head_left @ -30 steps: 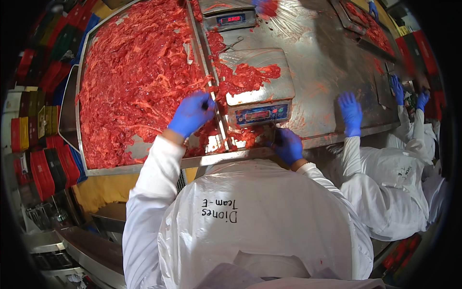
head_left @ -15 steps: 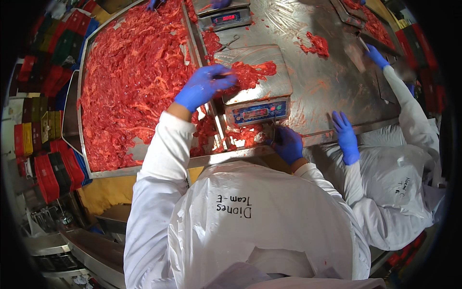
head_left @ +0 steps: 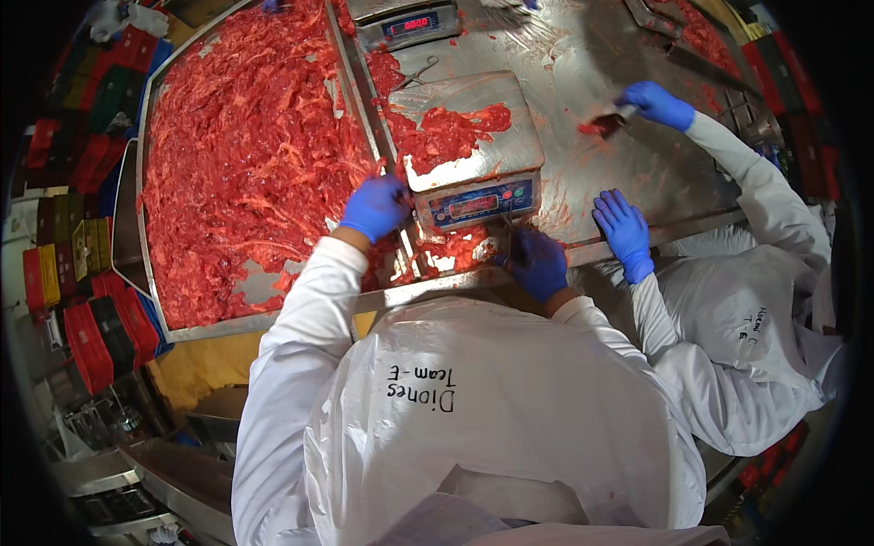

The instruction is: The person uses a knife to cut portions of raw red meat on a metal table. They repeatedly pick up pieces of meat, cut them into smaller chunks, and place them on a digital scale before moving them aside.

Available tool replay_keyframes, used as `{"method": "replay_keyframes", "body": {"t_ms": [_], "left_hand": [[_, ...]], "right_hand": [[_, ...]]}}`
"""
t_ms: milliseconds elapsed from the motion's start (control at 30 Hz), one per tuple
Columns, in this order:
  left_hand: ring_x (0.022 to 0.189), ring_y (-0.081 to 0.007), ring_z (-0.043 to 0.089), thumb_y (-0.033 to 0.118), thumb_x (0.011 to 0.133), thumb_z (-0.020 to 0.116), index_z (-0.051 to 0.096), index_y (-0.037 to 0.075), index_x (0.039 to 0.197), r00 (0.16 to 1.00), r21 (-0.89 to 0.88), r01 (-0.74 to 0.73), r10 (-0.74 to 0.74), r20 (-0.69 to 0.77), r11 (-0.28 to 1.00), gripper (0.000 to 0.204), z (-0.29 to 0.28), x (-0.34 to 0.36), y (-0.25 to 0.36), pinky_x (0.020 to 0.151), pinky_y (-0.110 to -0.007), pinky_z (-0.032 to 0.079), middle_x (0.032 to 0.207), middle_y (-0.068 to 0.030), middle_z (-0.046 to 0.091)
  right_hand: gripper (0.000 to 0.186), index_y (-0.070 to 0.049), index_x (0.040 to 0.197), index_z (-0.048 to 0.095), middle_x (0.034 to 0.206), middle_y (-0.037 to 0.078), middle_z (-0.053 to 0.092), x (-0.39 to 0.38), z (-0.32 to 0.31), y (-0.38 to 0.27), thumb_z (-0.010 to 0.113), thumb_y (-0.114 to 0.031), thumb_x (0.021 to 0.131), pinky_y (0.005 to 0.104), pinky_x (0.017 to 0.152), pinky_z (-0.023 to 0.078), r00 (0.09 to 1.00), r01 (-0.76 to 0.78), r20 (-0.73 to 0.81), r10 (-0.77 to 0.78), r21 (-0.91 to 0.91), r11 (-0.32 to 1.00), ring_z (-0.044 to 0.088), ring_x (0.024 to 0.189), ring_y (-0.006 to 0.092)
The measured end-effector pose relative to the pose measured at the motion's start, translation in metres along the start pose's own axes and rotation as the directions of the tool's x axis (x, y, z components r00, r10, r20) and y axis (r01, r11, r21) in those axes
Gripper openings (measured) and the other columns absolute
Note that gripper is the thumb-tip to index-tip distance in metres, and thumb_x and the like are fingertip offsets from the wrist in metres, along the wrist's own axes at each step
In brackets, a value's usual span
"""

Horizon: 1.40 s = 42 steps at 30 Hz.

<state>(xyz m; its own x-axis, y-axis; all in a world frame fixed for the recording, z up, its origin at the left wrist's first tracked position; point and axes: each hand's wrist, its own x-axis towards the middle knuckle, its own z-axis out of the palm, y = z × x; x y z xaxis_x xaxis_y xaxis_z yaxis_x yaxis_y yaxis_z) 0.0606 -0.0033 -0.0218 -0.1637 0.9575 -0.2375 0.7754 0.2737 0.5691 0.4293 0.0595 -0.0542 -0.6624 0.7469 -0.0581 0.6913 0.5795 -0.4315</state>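
My left hand (head_left: pixel 375 209), in a blue glove, is at the metal divider (head_left: pixel 371 136) beside the left edge of a digital scale (head_left: pixel 528 173). Its fingers are curled in, and what they hold, if anything, is hidden. On the scale's steel plate lies a pile of red meat trimmings (head_left: pixel 446 132). My right hand (head_left: pixel 539 264), also gloved in blue, is closed just in front of the scale's display at the table edge. Something thin and dark shows by its fingers, too unclear to name. More meat scraps (head_left: pixel 455 250) lie between my hands, below the scale.
A large steel tray (head_left: pixel 218 324) full of red meat spreads out at left. Scissor-like metal tool (head_left: pixel 417 73) lies behind my scale, near a second scale (head_left: pixel 410 27). At right, a co-worker's gloved hand (head_left: pixel 657 105) holds a tool; the other hand (head_left: pixel 624 232) rests at the table edge.
My left hand has drawn back from the meat on the scale toward the divider, its fingers curling. My right hand stays nearly in place. The co-worker's far hand has moved left with a tool.
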Motion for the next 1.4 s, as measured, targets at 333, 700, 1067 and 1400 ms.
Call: {"method": "replay_keyframes", "body": {"t_ms": [333, 700, 1067, 1400], "left_hand": [[0.099, -0.0282, 0.069, 0.009, 0.080, 0.076, 0.068, 0.003, 0.125, 0.921, 0.187, 0.022, 0.052, -0.385, 0.982, 0.046, -0.064, 0.035, 0.014, 0.089, -0.037, 0.056, 0.119, -0.0160, 0.067], [0.137, -0.0450, 0.048, 0.014, 0.078, 0.075, 0.053, 0.007, 0.144, 0.867, 0.063, -0.032, 0.059, -0.496, 0.997, 0.070, -0.026, 0.020, 0.038, 0.114, -0.052, 0.041, 0.145, -0.0285, 0.052], [0.116, -0.0343, 0.068, 0.014, 0.092, 0.066, 0.066, 0.006, 0.133, 0.888, -0.320, -0.131, -0.032, -0.458, 0.938, 0.042, -0.043, -0.001, 0.007, 0.100, -0.041, 0.053, 0.125, -0.0201, 0.069], [0.091, -0.0300, 0.070, 0.011, 0.088, 0.073, 0.074, 0.009, 0.115, 0.921, -0.050, -0.025, 0.003, -0.389, 0.998, 0.027, -0.042, -0.064, 0.013, 0.082, -0.039, 0.057, 0.099, -0.0136, 0.069]], "right_hand": [[0.059, -0.012, 0.119, 0.068, 0.100, 0.016, 0.069, 0.003, -0.003, 0.000, 0.076, -0.055, 0.080, 0.0503, 0.082, 0.053, 1.000, -0.013, 0.018, 0.013, 0.033, 0.999, 0.068, 0.093, 0.0375], [0.055, -0.009, 0.126, 0.066, 0.106, 0.009, 0.070, 0.016, -0.034, -0.026, 0.077, -0.048, 0.089, 0.0419, 0.081, 0.055, 0.986, -0.138, 0.049, 0.157, 0.765, 0.629, 0.070, 0.089, 0.0263], [0.036, -0.001, 0.132, 0.057, 0.121, 0.016, 0.071, 0.140, -0.101, -0.060, 0.064, -0.023, 0.105, 0.0356, 0.094, 0.058, 0.990, -0.123, 0.118, 0.078, 0.991, 0.056, 0.071, 0.108, 0.0229], [0.039, 0.000, 0.123, 0.060, 0.108, 0.012, 0.071, 0.030, -0.098, 0.014, 0.066, -0.034, 0.104, 0.0364, 0.088, 0.060, 0.965, -0.246, 0.191, 0.182, 0.899, 0.363, 0.073, 0.095, 0.0217]]}}
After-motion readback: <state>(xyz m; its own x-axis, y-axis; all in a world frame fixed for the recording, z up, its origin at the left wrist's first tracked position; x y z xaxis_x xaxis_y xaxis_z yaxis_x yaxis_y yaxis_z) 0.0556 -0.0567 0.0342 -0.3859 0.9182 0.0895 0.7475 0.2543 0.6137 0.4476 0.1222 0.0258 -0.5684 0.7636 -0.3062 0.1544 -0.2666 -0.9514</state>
